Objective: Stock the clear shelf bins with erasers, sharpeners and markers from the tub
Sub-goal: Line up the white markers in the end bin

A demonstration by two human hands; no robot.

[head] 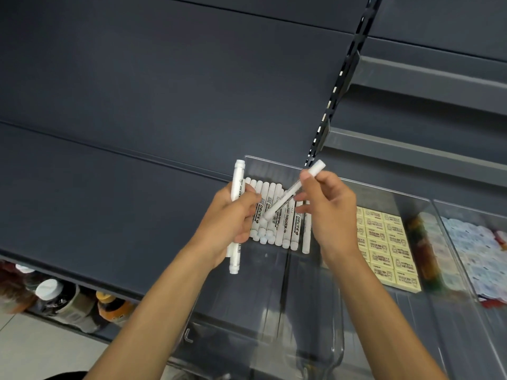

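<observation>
A clear shelf bin [274,165] on the dark shelf holds a row of white markers [277,223] lying side by side. My left hand [230,220] grips a small bundle of white markers [236,187] upright at the bin's left wall. My right hand [326,209] pinches one white marker [293,192] that slants over the row, its cap pointing up and right. A second clear bin [411,198] to the right is packed with yellow erasers [386,242]. Further right, a third bin [450,215] holds small white-wrapped items [477,250]. The tub is not in view.
The dark shelf [123,174] stretches away to the left. A slotted upright [336,89] rises behind the bins, with grey shelves [428,149] to its right. Bottles [60,297] stand on a lower shelf at bottom left, above a light floor [41,349].
</observation>
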